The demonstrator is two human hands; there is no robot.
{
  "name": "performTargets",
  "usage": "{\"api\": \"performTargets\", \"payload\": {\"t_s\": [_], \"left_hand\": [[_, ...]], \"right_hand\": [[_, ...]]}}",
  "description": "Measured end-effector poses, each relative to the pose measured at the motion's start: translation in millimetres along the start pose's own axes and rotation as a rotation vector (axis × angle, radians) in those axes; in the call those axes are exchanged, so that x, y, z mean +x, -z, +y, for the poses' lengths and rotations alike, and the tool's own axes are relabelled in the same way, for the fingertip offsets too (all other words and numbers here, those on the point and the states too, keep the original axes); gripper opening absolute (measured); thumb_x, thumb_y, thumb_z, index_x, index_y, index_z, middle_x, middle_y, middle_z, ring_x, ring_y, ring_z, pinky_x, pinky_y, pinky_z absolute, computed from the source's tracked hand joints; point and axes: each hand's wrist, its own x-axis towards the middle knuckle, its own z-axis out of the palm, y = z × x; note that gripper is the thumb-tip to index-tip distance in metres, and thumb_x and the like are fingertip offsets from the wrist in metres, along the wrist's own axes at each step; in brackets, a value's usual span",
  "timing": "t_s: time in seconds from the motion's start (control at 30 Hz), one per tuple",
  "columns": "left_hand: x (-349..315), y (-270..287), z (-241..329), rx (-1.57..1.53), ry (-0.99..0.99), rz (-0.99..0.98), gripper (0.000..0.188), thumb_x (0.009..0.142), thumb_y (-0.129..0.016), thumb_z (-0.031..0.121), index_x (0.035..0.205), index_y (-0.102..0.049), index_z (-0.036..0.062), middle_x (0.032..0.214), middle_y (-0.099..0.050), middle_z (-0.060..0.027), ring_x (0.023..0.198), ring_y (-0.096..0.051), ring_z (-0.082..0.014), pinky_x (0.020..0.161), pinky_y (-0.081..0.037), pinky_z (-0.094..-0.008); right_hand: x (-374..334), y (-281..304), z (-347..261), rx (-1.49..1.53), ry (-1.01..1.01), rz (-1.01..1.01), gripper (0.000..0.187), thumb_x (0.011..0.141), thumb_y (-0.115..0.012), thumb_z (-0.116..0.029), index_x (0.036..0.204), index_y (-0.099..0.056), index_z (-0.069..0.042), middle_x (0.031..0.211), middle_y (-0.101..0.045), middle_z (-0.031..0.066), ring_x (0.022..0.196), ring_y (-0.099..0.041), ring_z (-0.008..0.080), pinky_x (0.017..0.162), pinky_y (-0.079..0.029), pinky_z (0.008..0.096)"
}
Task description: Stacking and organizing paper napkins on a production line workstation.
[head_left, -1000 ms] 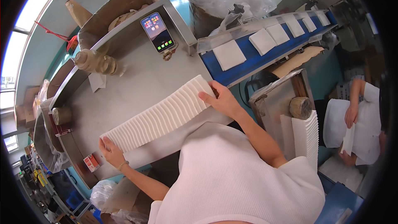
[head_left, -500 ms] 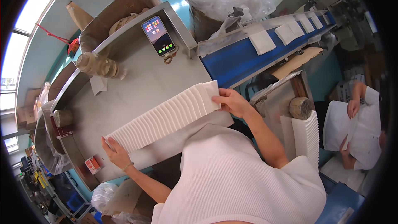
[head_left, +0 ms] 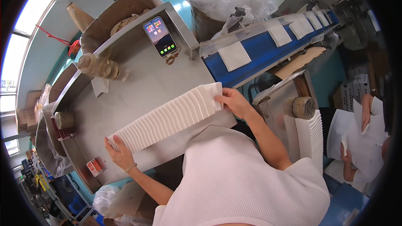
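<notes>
A long row of folded white napkins [head_left: 167,118], overlapping like a fan, lies slantwise on the metal table [head_left: 159,73]. My left hand [head_left: 120,154] grips its near left end, thumb and fingers around the last napkins. At the other end my right hand [head_left: 235,102] pinches the edge of the napkins, thumb on top, the fingers partly hidden beyond the edge. Just past that end begins a blue conveyor belt [head_left: 259,56], carrying several separate white napkins, the nearest one a folded napkin [head_left: 234,56] at the belt's near end.
A phone [head_left: 161,36], a tape-wrapped roll [head_left: 98,66] and a small red-and-white box [head_left: 94,167] lie on the table. To the right, a brown roll [head_left: 303,107] sits by another napkin row [head_left: 310,136]. Beyond, a co-worker's hand [head_left: 366,115] holds white paper.
The napkins on the belt have moved toward the table. My left hand has shifted slightly rightward, pushing the row's end in a little; my right hand is nearly still. The co-worker's hands have moved apart.
</notes>
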Motion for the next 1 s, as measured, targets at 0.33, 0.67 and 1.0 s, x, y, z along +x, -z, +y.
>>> {"api": "performTargets", "payload": {"t_s": [0.33,0.67,1.0], "left_hand": [[-4.7,0.3,15.5,-0.006,0.018,-0.023,0.06,0.096,-0.055,0.047,0.136,-0.049,0.0026,0.136,-0.053,-0.0234,0.128,-0.05,-0.0365,0.106,-0.039,-0.0385],[-3.4,-3.7,9.8,0.005,-0.03,-0.004,0.055,0.097,-0.055,0.038,0.135,-0.048,-0.0012,0.134,-0.054,-0.023,0.124,-0.052,-0.0376,0.105,-0.039,-0.0397],[-10.7,-5.0,18.0,-0.014,-0.046,-0.037,0.057,0.097,-0.054,0.039,0.136,-0.047,-0.0023,0.135,-0.053,-0.0233,0.124,-0.052,-0.0379,0.105,-0.039,-0.0394]], "right_hand": [[-7.3,-51.0,-15.0,-0.558,0.252,0.209,0.058,0.091,-0.063,-0.049,0.12,-0.06,0.002,0.107,-0.066,0.0082,0.098,-0.059,0.0159,0.089,-0.046,0.0283],[3.6,-24.8,1.2,0.129,0.032,0.104,0.043,0.093,-0.064,-0.033,0.122,-0.061,-0.001,0.106,-0.065,0.0037,0.094,-0.059,0.0119,0.084,-0.048,0.0284],[4.4,6.8,-1.3,0.128,0.146,0.325,0.039,0.094,-0.063,-0.036,0.114,-0.062,-0.002,0.099,-0.064,0.0054,0.086,-0.058,0.0117,0.076,-0.048,0.0256]]}}
